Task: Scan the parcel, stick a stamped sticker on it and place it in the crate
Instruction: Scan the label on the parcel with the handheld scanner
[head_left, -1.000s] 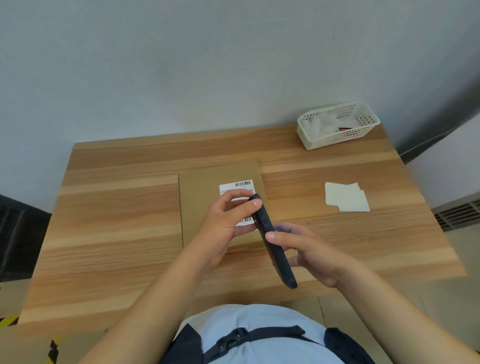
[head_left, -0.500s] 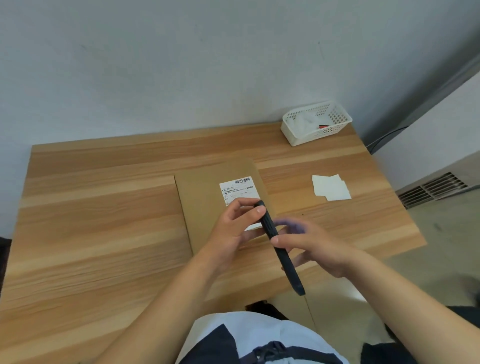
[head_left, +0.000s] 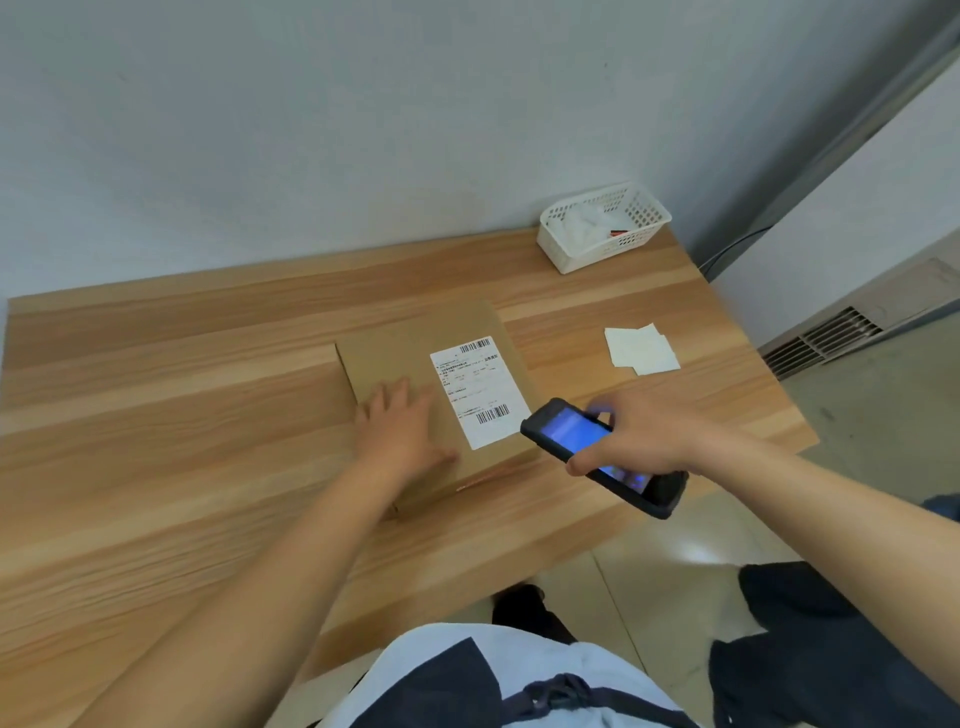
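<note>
A flat brown cardboard parcel (head_left: 410, 343) lies on the wooden table (head_left: 156, 405), with a white shipping label (head_left: 475, 387) bearing barcodes on its right half. My left hand (head_left: 400, 426) rests flat on the parcel, left of the label, fingers spread. My right hand (head_left: 644, 431) grips a black handheld scanner (head_left: 582, 441) with a lit blue screen facing up, held just right of the parcel's near right corner. White stickers (head_left: 641, 349) lie loose on the table to the right.
A white perforated plastic basket (head_left: 602, 228) with white items and something red inside stands at the table's far right corner against the grey wall. The table's right edge drops to a tiled floor, where a vent grille (head_left: 821, 340) sits by the wall.
My left hand let go of the scanner and came down flat on the parcel. My right hand turned the scanner screen-up and moved it right of the label. The view shifted right.
</note>
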